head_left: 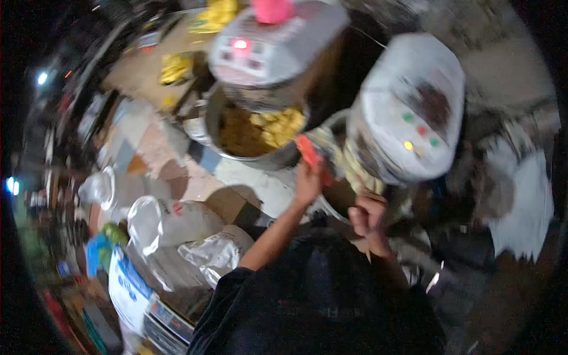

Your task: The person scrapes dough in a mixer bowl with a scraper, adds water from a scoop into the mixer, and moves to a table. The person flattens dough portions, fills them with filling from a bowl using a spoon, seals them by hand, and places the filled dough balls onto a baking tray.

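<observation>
My left hand (308,184) is closed around an orange-red thing (307,151) whose kind is blurred; it looks flat. My right hand (368,214) is curled into a fist just below pale yellow dough-like stuff (360,176). A thin light strip shows under this fist, but what the fingers hold is unclear. Both hands are in front of a white machine head (408,112) with coloured lights, with a metal bowl (336,207) beneath it, partly hidden by my hands. Left of that, a large metal bowl (260,163) holds yellow lumps (278,127) and a brown mass under another machine (278,44).
White sacks (177,222) stand at the lower left beside a blue and white bag (127,290). Yellow packets (176,68) lie on the patchy tiled floor behind. Something bright pink (273,10) sits on the far machine. A torn white sheet (520,204) is at the right.
</observation>
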`<state>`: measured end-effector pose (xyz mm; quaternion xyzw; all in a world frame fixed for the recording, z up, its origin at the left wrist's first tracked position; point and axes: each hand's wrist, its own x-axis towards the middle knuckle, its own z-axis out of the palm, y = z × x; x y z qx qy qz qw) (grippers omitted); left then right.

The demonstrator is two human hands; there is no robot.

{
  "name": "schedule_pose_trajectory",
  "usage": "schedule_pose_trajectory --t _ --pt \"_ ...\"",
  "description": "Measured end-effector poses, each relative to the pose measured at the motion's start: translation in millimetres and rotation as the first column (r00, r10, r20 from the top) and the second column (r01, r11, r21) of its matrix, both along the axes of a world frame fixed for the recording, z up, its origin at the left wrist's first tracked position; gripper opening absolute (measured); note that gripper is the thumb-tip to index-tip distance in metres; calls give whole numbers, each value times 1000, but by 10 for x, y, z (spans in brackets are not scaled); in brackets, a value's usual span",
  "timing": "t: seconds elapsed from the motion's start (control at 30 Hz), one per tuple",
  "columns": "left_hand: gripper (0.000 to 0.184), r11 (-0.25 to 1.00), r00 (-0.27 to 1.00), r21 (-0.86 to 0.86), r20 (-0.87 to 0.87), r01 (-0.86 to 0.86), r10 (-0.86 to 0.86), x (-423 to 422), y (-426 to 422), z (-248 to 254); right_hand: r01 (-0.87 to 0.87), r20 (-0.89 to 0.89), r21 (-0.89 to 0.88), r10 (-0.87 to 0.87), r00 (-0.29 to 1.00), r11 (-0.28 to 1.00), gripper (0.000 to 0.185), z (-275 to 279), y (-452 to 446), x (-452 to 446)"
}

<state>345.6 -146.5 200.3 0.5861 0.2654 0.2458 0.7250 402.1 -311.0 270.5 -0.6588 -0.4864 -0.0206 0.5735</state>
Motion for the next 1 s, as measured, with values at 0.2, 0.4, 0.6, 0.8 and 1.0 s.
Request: schedule_pose_trajectory --t 0.2,0.4,0.6,0.8,1.0 --pt "12 994 999 -109 18 29 -27 45 -220 115 -233 -13 61 234 972 971 45 -359 41 -40" --pt "16 976 965 160 -242 146 -105 -14 -132 59 -235 113 -132 250 962 963 36 -535 -16 103" --pt "42 902 918 405 -396 150 25 55 -36 -174 -118 118 -106 130 984 987 45 -681 98 265" --pt "37 894 951 430 -310 126 15 1 -60 -184 -310 124 -291 357 926 905 46 -602 185 126" --pt "33 897 951 374 -277 237 -136 -164 77 -32 -304 190 -263 358 914 916 49 -634 328 245"
